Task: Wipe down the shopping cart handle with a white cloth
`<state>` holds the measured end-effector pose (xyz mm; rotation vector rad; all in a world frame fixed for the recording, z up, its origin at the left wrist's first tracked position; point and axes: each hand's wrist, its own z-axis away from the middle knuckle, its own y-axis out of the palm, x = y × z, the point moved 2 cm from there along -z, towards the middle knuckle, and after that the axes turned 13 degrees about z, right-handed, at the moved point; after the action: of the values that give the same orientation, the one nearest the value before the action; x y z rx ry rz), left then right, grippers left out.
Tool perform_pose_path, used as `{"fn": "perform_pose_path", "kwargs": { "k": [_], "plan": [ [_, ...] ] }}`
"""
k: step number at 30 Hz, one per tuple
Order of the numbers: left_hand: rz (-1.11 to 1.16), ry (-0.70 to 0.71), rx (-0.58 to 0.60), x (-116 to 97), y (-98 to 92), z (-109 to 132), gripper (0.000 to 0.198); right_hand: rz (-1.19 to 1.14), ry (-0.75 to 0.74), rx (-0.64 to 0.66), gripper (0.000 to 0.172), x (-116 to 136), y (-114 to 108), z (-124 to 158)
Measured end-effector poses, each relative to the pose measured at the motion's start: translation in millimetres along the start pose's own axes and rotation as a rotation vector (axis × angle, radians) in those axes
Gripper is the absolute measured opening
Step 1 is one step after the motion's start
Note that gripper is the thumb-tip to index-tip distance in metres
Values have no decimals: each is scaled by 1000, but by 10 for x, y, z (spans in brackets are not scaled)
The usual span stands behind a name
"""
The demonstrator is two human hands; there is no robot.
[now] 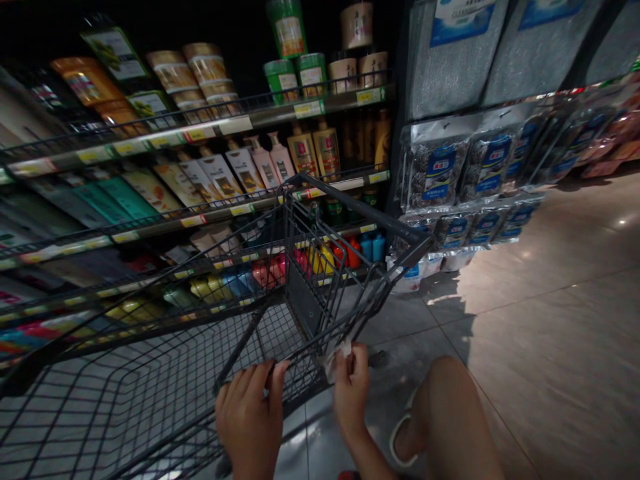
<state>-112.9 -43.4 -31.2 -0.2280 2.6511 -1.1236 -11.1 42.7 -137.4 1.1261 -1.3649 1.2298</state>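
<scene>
A dark grey wire shopping cart (pixel 180 373) stretches across the left and middle of the view, its handle end towards the shelves. My left hand (pixel 250 407) is closed around the near top rail of the cart's side. Just to the right, my right hand (pixel 351 387) pinches a crumpled whitish tissue (pixel 333 360) against the same side of the cart. The tissue is partly hidden by my fingers. A folding flap (pixel 303 293) stands upright inside the cart near the handle (pixel 360 207). The visible part of the cart's basket shows bare wire mesh.
Shelves (pixel 235 127) with bottles and jars stand behind the cart. Packs of steel scourers (pixel 440 167) and grey cloths (pixel 450 60) hang at the right. My bent knee (pixel 450 400) and a white shoe (pixel 403 440) are at lower right, above the tiled floor (pixel 560 333).
</scene>
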Motion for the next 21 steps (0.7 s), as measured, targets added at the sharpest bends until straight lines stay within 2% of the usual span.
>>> {"fn": "perform_pose_path", "kwargs": {
  "k": [6,10,14,16,19,21],
  "plan": [
    [-23,-15,9,20,50,-28,25,29,66,91,29,-344,116,97],
    [-37,-18,11,29,58,-29,26,-18,189,79,32,-422,44,104],
    [-54,-11,30,21,55,-27,26,-99,197,-60,26,-147,-166,-36],
    [-56,-10,27,6,50,-35,26,-121,173,-73,24,57,-214,-115],
    [-54,-7,22,-18,43,-54,26,-154,154,-62,25,274,-171,-176],
    [-57,-9,22,-21,43,-62,25,-148,128,-64,25,315,-105,-176]
  ]
}}
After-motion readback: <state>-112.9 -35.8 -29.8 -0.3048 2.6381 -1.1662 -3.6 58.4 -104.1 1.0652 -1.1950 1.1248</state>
